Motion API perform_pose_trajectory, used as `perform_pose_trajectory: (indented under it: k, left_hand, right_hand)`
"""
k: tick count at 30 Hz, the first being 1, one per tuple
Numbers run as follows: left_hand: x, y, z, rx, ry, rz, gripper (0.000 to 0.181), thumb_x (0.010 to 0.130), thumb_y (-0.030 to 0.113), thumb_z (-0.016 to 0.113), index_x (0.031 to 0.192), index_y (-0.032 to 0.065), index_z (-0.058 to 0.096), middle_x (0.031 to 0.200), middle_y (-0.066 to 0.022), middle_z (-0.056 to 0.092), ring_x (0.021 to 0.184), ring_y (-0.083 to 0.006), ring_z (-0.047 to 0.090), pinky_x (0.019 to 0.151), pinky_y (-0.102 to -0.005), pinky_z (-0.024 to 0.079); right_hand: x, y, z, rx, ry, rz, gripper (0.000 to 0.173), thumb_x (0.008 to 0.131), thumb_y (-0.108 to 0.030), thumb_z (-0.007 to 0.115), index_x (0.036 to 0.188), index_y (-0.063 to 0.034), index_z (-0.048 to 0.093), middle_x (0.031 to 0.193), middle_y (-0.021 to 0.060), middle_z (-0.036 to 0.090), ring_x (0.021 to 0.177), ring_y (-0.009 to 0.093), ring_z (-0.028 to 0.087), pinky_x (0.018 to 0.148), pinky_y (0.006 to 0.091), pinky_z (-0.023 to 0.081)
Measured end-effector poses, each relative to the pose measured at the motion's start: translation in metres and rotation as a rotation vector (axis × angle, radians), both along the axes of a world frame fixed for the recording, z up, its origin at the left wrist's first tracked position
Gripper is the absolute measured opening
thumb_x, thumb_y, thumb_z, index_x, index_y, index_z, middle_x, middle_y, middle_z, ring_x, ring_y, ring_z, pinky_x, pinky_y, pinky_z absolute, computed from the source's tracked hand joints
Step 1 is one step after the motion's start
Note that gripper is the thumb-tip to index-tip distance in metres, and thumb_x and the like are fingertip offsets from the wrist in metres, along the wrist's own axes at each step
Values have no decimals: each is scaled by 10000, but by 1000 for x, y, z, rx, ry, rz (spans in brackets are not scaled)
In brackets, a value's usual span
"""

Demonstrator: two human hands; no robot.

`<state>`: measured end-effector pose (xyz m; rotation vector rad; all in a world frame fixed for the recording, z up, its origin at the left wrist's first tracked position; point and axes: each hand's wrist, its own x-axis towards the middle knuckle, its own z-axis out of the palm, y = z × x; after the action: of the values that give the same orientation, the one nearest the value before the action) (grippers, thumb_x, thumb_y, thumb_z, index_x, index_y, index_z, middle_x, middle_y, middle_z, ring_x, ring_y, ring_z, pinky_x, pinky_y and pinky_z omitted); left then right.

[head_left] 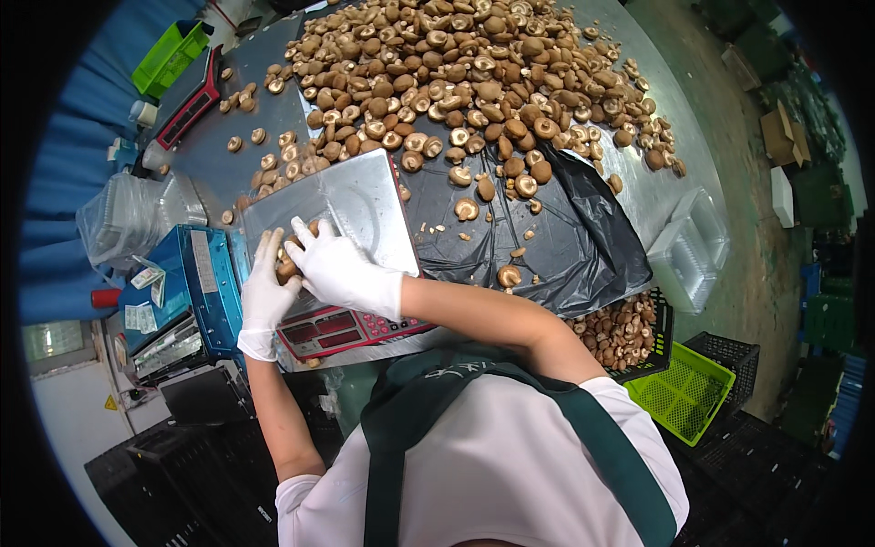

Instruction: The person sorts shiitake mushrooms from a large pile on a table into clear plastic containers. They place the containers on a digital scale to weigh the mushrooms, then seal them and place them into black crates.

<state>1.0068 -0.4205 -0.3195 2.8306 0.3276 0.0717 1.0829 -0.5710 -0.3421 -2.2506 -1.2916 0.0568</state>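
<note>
Both my hands wear white gloves and meet at the left part of a digital weighing scale with a steel plate [376, 205]. A few brown mushrooms [286, 268] lie between them, partly covered by my fingers. My left hand [266, 290] is at their left side, fingers stretched forward. Across them from the right reaches my right hand [335, 263], its fingers spread over the mushrooms. Clear plastic seems to lie around them, but its outline is hard to tell. The scale's red front panel [342, 328] shows below my right wrist. Beyond the scale spreads a large heap of shiitake mushrooms [472, 75].
A black plastic sheet [581, 232] covers part of the metal table. Clear trays stand at left [137, 212] and right [690, 253]. A blue machine [212, 287] adjoins the scale's left side. A second scale [184, 109] stands farther back; a mushroom crate [660, 335] is at lower right.
</note>
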Motion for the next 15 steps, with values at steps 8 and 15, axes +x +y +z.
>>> perform_pose_trajectory:
  k: [8, 15]
  left_hand:
    - [33, -74, 54, -109, -238, -79, 594, 766, 114, 683, 1334, 126, 508, 1400, -143, 460, 1253, -289, 492, 1012, -356, 428]
    - [132, -220, -50, -351, 194, -173, 839, 774, 373, 702, 1443, 79, 290, 1455, -307, 272, 1325, -418, 352, 1029, -446, 399]
  right_hand:
    - [10, -193, -29, -183, 56, -435, 278, 755, -254, 711, 969, -92, 642, 857, 61, 661, 810, 266, 620, 644, 373, 529]
    - [-15, -273, -94, -209, 197, -571, 192, 784, -154, 682, 971, -114, 688, 788, 120, 657, 720, 282, 647, 616, 374, 529]
